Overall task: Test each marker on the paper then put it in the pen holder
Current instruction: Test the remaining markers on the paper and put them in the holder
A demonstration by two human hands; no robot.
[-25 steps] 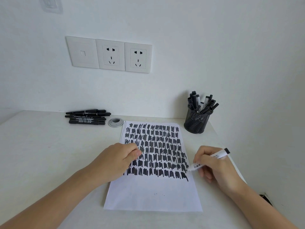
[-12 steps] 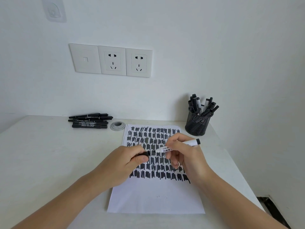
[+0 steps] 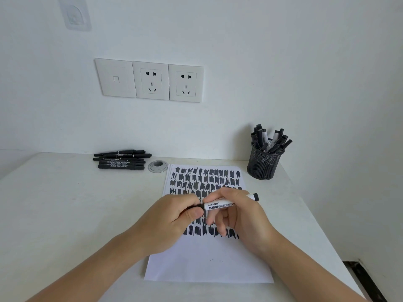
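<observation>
A white whiteboard marker (image 3: 222, 205) is held level above the paper (image 3: 207, 264), which carries several rows of black scribbles. My right hand (image 3: 242, 219) grips the marker's white barrel. My left hand (image 3: 172, 216) pinches the black cap at the marker's left end, pressed against the barrel. A black mesh pen holder (image 3: 262, 165) with several markers in it stands at the back right. Several black markers (image 3: 121, 160) lie in a stack at the back left.
A round grey cable grommet (image 3: 158, 166) sits in the white desk (image 3: 65, 210) between the marker stack and the paper. The desk's right edge drops off beside the wall. Wall sockets (image 3: 168, 82) are above the desk.
My right hand lifted the marker off the paper's right side and brought it to the left hand. The cap in my left hand has met the marker's tip end.
</observation>
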